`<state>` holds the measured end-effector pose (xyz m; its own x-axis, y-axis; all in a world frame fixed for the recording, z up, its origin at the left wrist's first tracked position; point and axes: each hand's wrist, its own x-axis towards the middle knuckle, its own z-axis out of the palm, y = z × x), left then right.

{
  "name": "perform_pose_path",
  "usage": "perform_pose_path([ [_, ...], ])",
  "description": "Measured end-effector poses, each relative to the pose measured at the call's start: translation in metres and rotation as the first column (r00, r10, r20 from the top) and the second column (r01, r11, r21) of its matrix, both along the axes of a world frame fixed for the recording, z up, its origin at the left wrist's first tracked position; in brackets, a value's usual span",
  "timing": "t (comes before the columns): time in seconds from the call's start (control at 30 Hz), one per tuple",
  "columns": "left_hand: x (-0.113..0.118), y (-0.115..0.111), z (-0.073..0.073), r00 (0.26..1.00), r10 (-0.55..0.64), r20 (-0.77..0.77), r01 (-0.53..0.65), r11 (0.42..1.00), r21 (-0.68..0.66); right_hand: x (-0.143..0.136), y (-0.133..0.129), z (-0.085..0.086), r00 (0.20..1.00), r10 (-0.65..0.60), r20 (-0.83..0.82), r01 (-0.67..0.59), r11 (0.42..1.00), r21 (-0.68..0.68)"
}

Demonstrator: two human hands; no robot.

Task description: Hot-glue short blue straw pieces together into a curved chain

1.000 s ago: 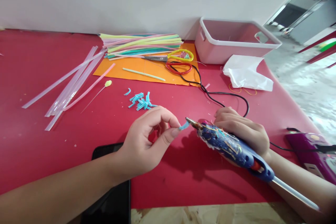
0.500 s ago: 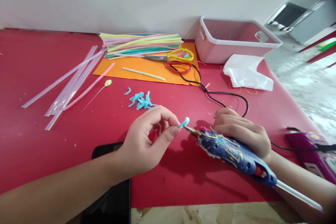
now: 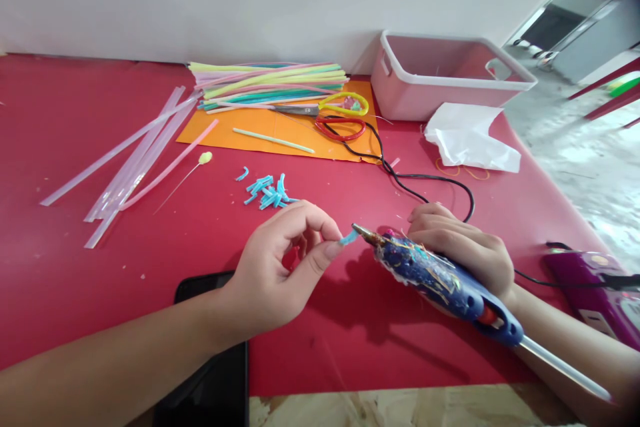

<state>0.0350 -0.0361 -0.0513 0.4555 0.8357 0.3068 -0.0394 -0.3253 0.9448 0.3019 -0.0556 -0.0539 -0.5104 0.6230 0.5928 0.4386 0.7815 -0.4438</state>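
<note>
Between thumb and forefinger, my left hand [image 3: 287, 267] pinches a short light-blue pipe cleaner piece [image 3: 349, 238]. My right hand [image 3: 460, 250] is wrapped round the handle of a blue hot glue gun [image 3: 430, 277], its body crusted with dried glue and threads. The gun's metal nozzle points left and meets the outer end of the blue piece, partly hiding it. A clear glue stick [image 3: 565, 368] juts from the gun's rear. Just beyond my left hand lies a small heap of cut blue pipe cleaner pieces [image 3: 270, 193].
Pipe cleaners [image 3: 270, 83] and scissors [image 3: 305, 110] lie on an orange sheet [image 3: 220, 137]. Glue sticks [image 3: 135, 153] and a yellow-tipped wire [image 3: 205, 158] lie left. A pink bin [image 3: 415, 97], white paper [image 3: 470, 140], a black cord [image 3: 470, 197] and a purple power strip [image 3: 590, 293] are right. A phone [image 3: 215, 380] lies under my left arm.
The glue gun's nozzle has risen slightly, from below the blue pipe cleaner piece to its outer end. My left hand has stayed almost still.
</note>
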Motion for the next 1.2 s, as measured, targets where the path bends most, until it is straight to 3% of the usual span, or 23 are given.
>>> perform_pose_path([
  [0.37,-0.001,-0.0007,0.0016,1.0,0.013,-0.011,-0.012,0.999,0.036,0.0053,0.0023,-0.0002,0.999,0.014,0.049,-0.014,1.0,0.0],
  [0.7,0.001,-0.0016,-0.0001,0.999,0.038,-0.007,-0.038,0.997,-0.064,0.0001,0.0003,0.0014,1.0,0.026,-0.013,-0.026,1.0,0.006],
  [1.2,0.0007,-0.0021,0.0013,0.999,0.038,-0.004,-0.038,0.998,-0.058,0.0035,0.0006,0.0016,0.998,0.03,0.051,-0.029,0.999,-0.023],
])
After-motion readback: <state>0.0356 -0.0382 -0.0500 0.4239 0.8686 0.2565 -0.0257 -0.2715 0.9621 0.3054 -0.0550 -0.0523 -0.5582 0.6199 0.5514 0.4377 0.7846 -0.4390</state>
